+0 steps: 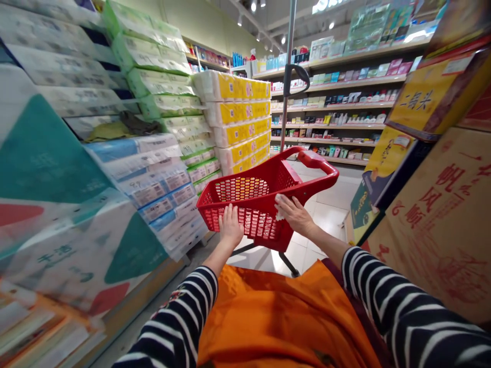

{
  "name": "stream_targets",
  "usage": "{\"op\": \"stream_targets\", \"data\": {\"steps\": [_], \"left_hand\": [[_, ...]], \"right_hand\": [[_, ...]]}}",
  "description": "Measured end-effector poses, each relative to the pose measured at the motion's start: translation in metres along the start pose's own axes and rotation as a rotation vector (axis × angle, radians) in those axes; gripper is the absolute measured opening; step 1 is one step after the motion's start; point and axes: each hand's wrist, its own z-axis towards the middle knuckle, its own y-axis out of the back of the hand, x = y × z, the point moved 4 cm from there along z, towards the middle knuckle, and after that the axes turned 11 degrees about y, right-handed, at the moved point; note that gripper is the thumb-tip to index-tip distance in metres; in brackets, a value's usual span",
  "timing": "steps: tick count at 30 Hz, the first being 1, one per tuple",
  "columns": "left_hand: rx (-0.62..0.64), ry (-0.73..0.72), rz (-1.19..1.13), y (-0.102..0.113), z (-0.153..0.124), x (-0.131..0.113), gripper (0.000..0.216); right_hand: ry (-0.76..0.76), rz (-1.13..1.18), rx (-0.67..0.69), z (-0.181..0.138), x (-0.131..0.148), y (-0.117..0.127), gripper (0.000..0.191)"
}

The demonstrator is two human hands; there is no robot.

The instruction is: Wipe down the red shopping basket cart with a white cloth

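Observation:
A red plastic shopping cart (264,225) with a lattice basket stands right in front of me, its handle (314,159) toward the right. My left hand (230,225) lies against the near side of the basket, fingers stretched out, just below the rim. Farther right, my right hand (294,213) presses a crumpled white cloth or tissue (279,216) to the same side. Most of that white piece is hidden under the palm and fingers. Dark legs (288,265) show beneath the basket.
Stacked tissue packs (153,179) line the left, with yellow-and-white packs (241,122) beyond the cart. Cardboard boxes (441,220) rise close on the right. Behind stand stocked shelves (337,107) and a metal pole (286,112) with a black hook-shaped handle.

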Motion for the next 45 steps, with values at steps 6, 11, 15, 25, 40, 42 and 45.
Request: {"op": "stream_targets", "data": {"steps": [6, 11, 15, 25, 40, 42, 45], "left_hand": [[0.187, -0.012, 0.083, -0.035, -0.026, 0.009, 0.077], [0.198, 0.014, 0.111, -0.042, -0.029, 0.019, 0.076], [0.186, 0.017, 0.117, -0.039, -0.033, 0.023, 0.073], [0.234, 0.092, 0.084, -0.042, -0.041, 0.045, 0.072], [0.228, 0.165, 0.093, -0.033, -0.026, 0.088, 0.075], [0.227, 0.185, 0.095, -0.033, -0.024, 0.092, 0.074], [0.206, 0.206, 0.113, -0.032, -0.019, 0.098, 0.073]], "right_hand": [[0.059, 0.095, 0.175, -0.024, 0.043, -0.051, 0.042], [0.185, 0.083, 0.004, 0.029, 0.039, -0.016, 0.043], [0.182, 0.104, -0.059, 0.057, 0.031, -0.014, 0.042], [0.319, 0.313, 0.123, 0.026, 0.082, -0.067, 0.035], [0.436, 0.255, 0.169, 0.081, 0.11, -0.1, 0.025], [0.438, 0.259, 0.127, 0.096, 0.113, -0.098, 0.028], [0.422, 0.231, 0.003, 0.142, 0.11, -0.084, 0.035]]}}
